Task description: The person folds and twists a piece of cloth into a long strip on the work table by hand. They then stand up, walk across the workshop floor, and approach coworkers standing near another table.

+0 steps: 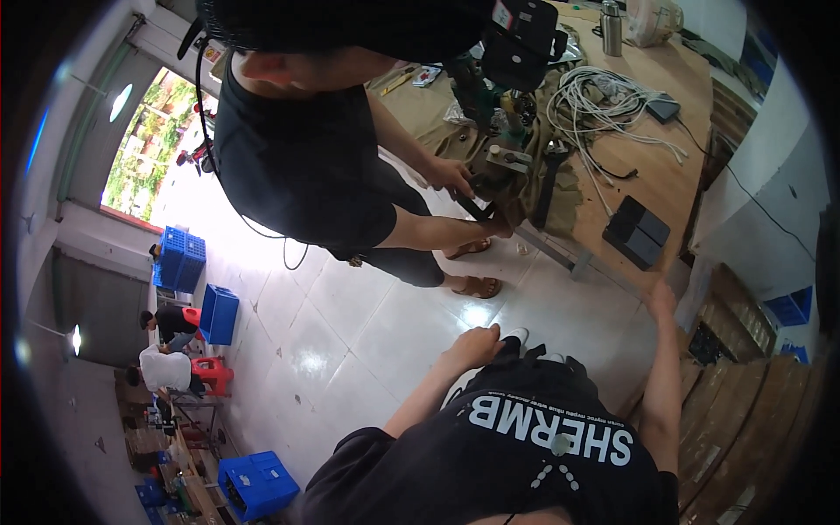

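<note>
My left hand [477, 346] hangs in front of my body above the floor, its fingers curled in; I see nothing in it. My right hand [662, 299] is at the near corner of the wooden table [604, 262], its fingers bent at the edge and partly hidden. Closest to it on the tabletop lies a flat black two-part device [636, 232]. Across from me a co-worker in black bends over a green and metal machine [507, 157] at the table's edge. One hand of the co-worker [453, 175] is on its dark front part; the other [499, 227] is just below.
Looped white cables [595, 101], a small black box [663, 108] and a steel thermos [611, 28] stand on the table. Cardboard boxes [735, 420] are stacked at my right. Blue crates [258, 484] and seated people [166, 367] are off to the left.
</note>
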Demonstrator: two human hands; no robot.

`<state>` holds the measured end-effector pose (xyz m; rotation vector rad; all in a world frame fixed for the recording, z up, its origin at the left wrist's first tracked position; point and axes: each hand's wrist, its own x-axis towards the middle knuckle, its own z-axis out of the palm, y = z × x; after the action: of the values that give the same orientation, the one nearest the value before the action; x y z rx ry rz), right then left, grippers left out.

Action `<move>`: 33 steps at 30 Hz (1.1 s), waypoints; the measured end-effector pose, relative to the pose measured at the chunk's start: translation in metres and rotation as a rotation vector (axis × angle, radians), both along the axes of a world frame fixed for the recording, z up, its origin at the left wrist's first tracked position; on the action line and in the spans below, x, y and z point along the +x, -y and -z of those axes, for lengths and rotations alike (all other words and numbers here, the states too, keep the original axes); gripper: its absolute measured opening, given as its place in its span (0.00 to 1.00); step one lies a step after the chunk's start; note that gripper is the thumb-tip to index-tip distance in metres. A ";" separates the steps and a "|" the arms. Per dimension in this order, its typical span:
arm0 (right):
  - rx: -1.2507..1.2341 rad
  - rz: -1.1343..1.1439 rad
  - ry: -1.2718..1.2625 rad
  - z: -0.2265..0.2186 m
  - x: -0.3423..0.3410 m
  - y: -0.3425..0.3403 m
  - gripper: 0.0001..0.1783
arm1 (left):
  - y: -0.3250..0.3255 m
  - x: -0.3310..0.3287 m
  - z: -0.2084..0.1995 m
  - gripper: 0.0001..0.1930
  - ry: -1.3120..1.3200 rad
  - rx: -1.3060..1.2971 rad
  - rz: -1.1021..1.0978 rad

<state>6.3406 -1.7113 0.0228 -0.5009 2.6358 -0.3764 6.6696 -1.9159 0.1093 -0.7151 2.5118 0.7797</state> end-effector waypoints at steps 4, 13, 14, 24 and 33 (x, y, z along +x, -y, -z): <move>-0.060 -0.044 -0.011 0.013 -0.009 -0.004 0.37 | 0.002 -0.009 0.002 0.13 -0.006 0.005 0.053; -0.118 -0.012 -0.024 0.033 -0.009 -0.006 0.31 | 0.018 -0.018 0.004 0.13 -0.029 -0.002 0.113; -0.082 -0.034 -0.027 0.034 -0.008 -0.008 0.29 | 0.019 -0.019 0.004 0.13 -0.055 -0.012 0.121; -0.089 -0.020 0.002 0.012 0.000 -0.002 0.21 | 0.032 -0.017 0.000 0.13 -0.039 -0.029 0.113; -0.038 0.039 0.003 0.001 0.004 0.004 0.21 | 0.030 -0.022 0.004 0.13 -0.043 0.001 0.137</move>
<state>6.3450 -1.7157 0.0222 -0.4616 2.6435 -0.4401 6.6474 -1.9464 0.1052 -0.5239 2.5673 0.7554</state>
